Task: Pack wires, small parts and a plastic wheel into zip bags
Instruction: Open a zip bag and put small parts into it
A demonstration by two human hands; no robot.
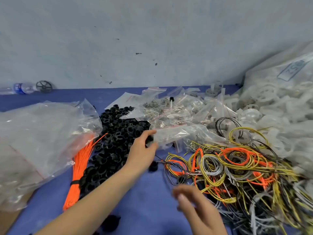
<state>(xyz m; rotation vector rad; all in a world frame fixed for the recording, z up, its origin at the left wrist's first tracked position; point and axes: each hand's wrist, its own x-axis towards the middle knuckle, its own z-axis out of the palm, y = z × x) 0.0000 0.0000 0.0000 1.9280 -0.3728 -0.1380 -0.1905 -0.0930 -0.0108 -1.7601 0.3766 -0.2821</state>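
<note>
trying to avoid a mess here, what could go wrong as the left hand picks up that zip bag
1. The left hand pinches only one end of the zip bag, which lies among other loose bags; neighbours may drag along.
2. The black rings are heaped right beside that hand, so a sweep of the wrist could scatter them.
3. The right hand hovers blurred by the tangled wire coils; pulling one coil would likely lift several.

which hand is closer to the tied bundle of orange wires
Left. The left hand grips a zip bag just right of the orange bundle; the right hand is farther right, by the coiled wires.
</note>
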